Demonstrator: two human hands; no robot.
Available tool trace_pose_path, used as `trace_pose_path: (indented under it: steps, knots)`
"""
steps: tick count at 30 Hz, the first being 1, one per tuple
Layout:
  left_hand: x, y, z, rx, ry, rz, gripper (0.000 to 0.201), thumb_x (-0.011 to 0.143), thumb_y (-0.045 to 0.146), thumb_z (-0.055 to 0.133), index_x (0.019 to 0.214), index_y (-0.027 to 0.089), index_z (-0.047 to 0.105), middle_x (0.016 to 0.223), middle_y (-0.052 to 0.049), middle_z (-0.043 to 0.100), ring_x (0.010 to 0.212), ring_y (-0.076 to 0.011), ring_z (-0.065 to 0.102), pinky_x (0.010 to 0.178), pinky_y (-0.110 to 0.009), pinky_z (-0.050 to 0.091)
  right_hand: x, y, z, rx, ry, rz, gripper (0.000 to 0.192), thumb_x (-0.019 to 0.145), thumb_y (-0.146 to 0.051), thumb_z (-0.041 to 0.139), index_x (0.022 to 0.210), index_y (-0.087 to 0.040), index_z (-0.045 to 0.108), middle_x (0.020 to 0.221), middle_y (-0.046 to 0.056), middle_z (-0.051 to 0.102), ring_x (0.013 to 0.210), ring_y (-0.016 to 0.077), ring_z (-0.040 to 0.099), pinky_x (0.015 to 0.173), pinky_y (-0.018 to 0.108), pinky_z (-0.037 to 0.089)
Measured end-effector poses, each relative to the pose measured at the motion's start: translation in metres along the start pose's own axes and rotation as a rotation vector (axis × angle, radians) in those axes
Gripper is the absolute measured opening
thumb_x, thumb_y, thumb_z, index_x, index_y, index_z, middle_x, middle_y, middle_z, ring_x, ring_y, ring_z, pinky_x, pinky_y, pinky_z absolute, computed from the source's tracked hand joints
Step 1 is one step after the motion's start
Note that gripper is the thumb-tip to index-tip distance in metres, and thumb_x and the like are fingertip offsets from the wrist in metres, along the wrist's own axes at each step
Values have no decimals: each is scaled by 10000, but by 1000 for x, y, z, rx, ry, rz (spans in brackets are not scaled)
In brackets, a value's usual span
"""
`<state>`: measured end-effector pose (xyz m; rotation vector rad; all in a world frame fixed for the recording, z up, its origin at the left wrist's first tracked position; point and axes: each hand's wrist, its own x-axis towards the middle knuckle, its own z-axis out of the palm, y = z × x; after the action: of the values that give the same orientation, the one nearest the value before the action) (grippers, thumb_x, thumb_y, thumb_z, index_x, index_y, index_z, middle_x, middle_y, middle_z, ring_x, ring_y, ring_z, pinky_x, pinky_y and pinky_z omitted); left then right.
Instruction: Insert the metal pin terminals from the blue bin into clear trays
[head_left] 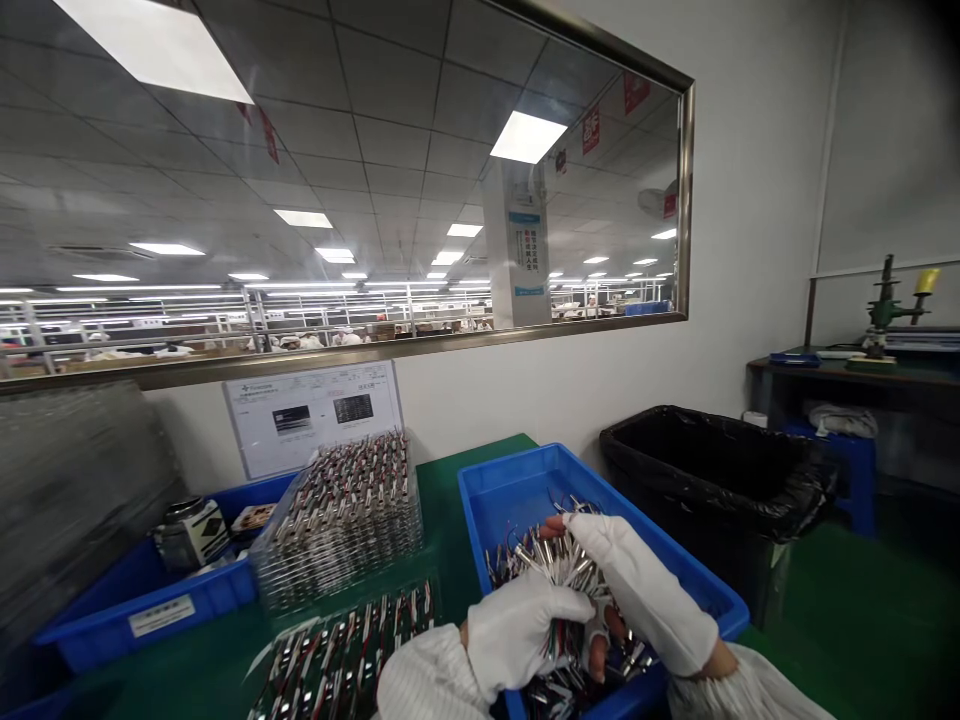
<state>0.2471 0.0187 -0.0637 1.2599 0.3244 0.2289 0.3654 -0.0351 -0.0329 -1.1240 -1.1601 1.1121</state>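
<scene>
My left hand (517,625), in a white glove, is closed round a bundle of slim silver metal parts with thin coloured wires (553,562). My right hand (637,585), gloved in white with bare fingertips, curves over the far side of that bundle and presses against it. The bundle is over a blue plastic bin (551,462) where more loose wired parts (630,655) lie. Left of my hands is a clear tray of wired parts in rows (345,650). Behind it stands a tall stack of similar filled trays (345,525).
At the left, another blue bin (90,620) holds a jar (191,535). An instruction sheet (315,415) leans against the wall under a window. A bin lined with a black bag (712,470) stands at the right. Beyond it, a green hand press (883,315) sits on a dark table.
</scene>
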Motion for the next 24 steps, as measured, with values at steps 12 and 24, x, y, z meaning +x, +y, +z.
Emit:
trace_pose_path:
  steps: [12, 24]
  knots:
    - [4, 3, -18, 1239, 624, 761, 337, 789, 182, 333, 1113, 226, 414, 1135, -60, 452, 1040, -162, 397, 897, -334, 299, 17, 11, -12, 223, -122, -144, 477, 709, -402, 484, 1139, -209, 408, 1138, 71, 467, 1033, 199, 428, 855, 356, 339]
    - [4, -7, -34, 1577, 684, 943, 499, 801, 138, 301, 1253, 241, 119, 1270, -74, 289, 1139, -152, 290, 927, -340, 291, 7, 10, -15, 283, -132, -85, 351, 702, -311, 524, 1017, -155, 523, 725, 46, 591, 549, 123, 526, 552, 274, 422]
